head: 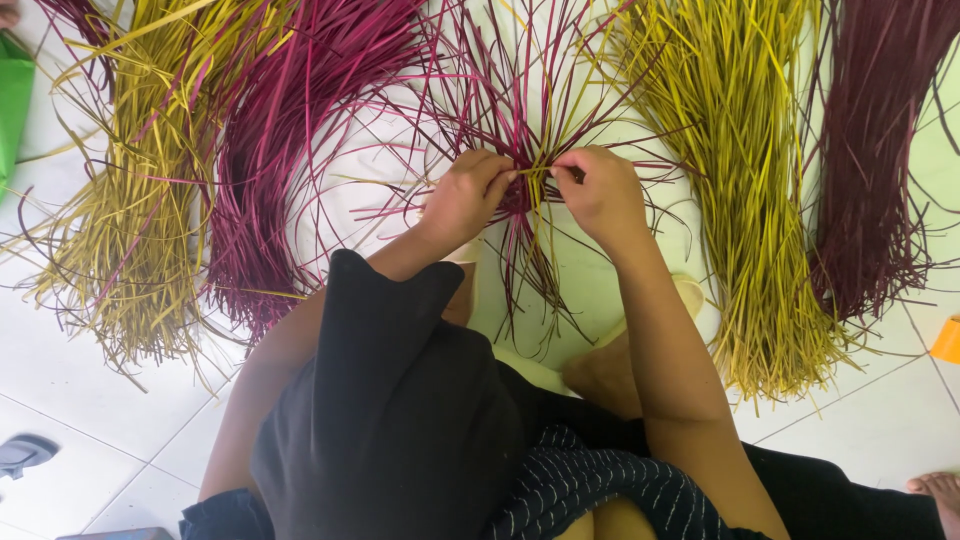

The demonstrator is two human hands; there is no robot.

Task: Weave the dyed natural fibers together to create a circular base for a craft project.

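Note:
My left hand (466, 195) and my right hand (600, 195) meet over a small woven knot of magenta and yellow straw strips (531, 185) on the white floor. Both hands pinch strips at this centre, with loose ends fanning outward all around. My fingers hide the woven middle. I sit on the floor in a black top, my knees drawn in below my arms.
Bundles lie around: yellow straw (130, 230) at left, magenta straw (265, 170) beside it, yellow straw (750, 200) at right, dark maroon straw (870, 160) far right. A green object (12, 100) sits at the left edge, an orange thing (947, 340) at right, another person's toes (940, 495) bottom right.

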